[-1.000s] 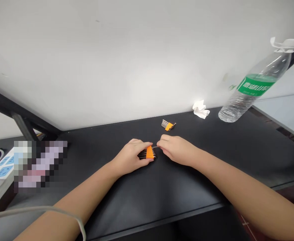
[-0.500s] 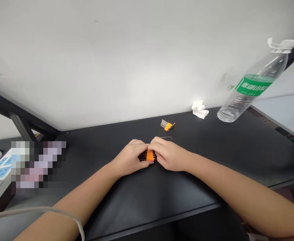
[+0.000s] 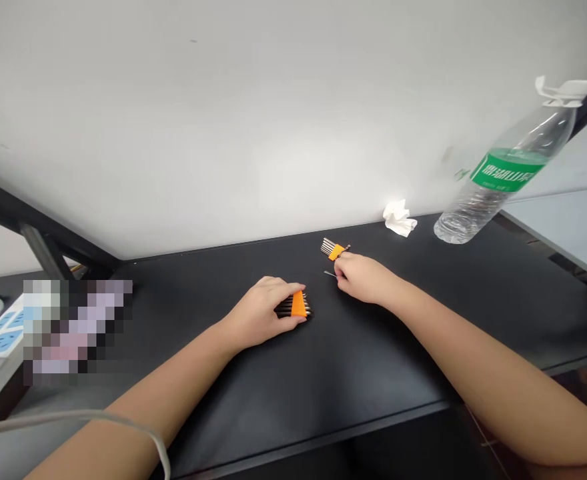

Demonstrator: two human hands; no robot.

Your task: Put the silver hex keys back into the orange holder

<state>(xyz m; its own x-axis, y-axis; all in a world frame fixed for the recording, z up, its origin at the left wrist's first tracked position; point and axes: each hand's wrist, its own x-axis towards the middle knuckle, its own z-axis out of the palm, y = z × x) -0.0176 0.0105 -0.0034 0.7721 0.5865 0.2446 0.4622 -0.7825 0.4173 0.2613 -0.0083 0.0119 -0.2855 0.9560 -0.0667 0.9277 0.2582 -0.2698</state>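
My left hand [image 3: 266,312] grips an orange holder [image 3: 299,304] with several dark hex keys through it, thumb and fingers on its two edges, low over the black table [image 3: 253,407]. Farther back and to the right, my right hand [image 3: 361,277] is closed in a pinch on a small thin L-shaped key [image 3: 330,273]; its bent end is hidden by the fingers. Just beyond that hand lies a second orange holder [image 3: 336,252] with several silvery keys, partly behind the fingers.
At the back right stand a crumpled white tissue [image 3: 399,218] and a large clear bottle with a green label [image 3: 509,169]. A power strip [image 3: 3,333] lies at far left, and a pale cable [image 3: 73,416] crosses over my left forearm. A wall closes off the back.
My right hand has left the orange holder in my left hand and moved back and right onto the small loose key. My left hand has stayed in place with the holder.
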